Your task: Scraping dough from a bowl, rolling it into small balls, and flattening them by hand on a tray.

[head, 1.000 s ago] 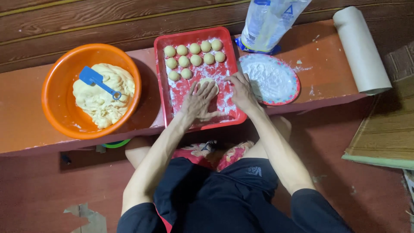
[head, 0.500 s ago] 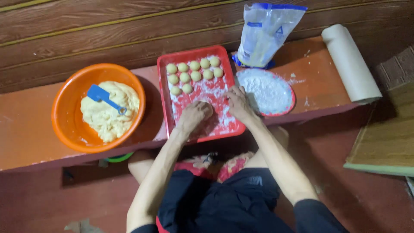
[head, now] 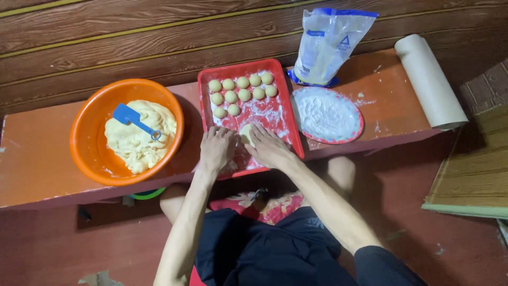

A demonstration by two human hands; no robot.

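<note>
On the counter, an orange bowl of dough sits at left, a red tray at centre. Over the tray's near half, left hand and right hand cup a dough piece between them — dough balls lie at the far end.

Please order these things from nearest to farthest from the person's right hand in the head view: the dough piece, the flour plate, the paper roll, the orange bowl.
From the right hand:
1. dough piece, touching it, on the red tray.
2. flour plate, just to the right.
3. orange bowl, far left.
4. paper roll, far right.
</note>
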